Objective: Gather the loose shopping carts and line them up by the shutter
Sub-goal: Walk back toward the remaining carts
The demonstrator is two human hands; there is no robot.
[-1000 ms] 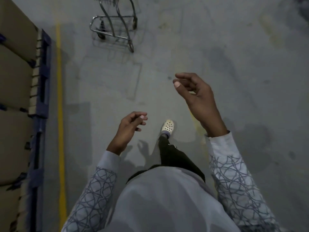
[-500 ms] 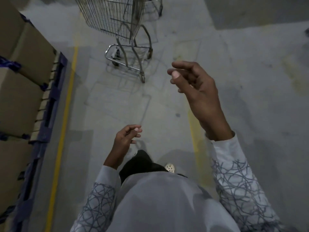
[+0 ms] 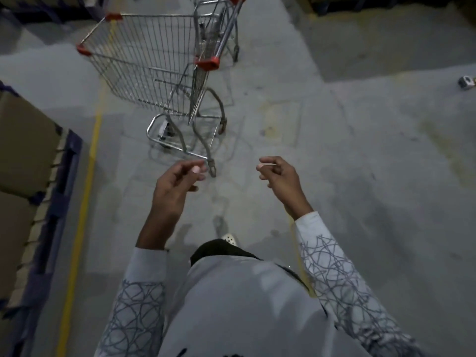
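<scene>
A shopping cart (image 3: 154,63) stands on the gray floor (image 3: 360,176) in the upper middle of the frame. Its long side runs left to right, and the smaller end points to the upper left. It has red corners. The left hand (image 3: 177,181) and right hand (image 3: 279,176) are out in front, below the cart. Both hold nothing, with fingers loosely bent. Neither hand touches the cart. A yellow line (image 3: 85,202) runs up the left side, next to brown boxes (image 3: 25,150).
</scene>
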